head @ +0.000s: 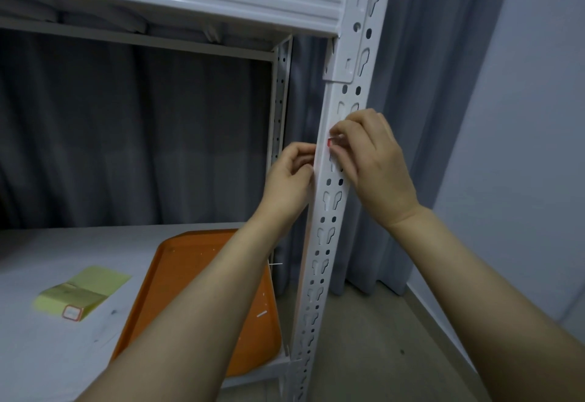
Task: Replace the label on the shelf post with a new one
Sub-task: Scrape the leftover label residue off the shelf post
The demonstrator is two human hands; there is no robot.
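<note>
Far to my left, on the shelf board (47, 354), lies a yellow pad (80, 290) with a red-bordered spare label (71, 312) on its near corner. Just to the right of it sits an orange tray (196, 275), its far end hidden behind my forearm. My left hand (288, 183) is up against the inner edge of the white shelf post (326, 221), the fingers curled round that edge to brace it. The tips are hidden behind the metal, so I cannot tell how firmly they grip. The label (330, 142) is on the post's front face just above that hand, a small red-edged corner showing. My right hand (376, 164) closes on it from the right, thumb and fingers (340, 131) drawn narrow in a pinch on its edge. I judge this to be the old label coming off, since a fresh one waits on the pad, though the pinch hides most of it and I cannot be sure. To do this well I should keep the left hand steady, get a nail under one corner, and peel low and slow along the post. Pulling straight out risks tearing the paper and leaving scraps near the slots. Behind the post hangs a grey curtain (411, 116).
</note>
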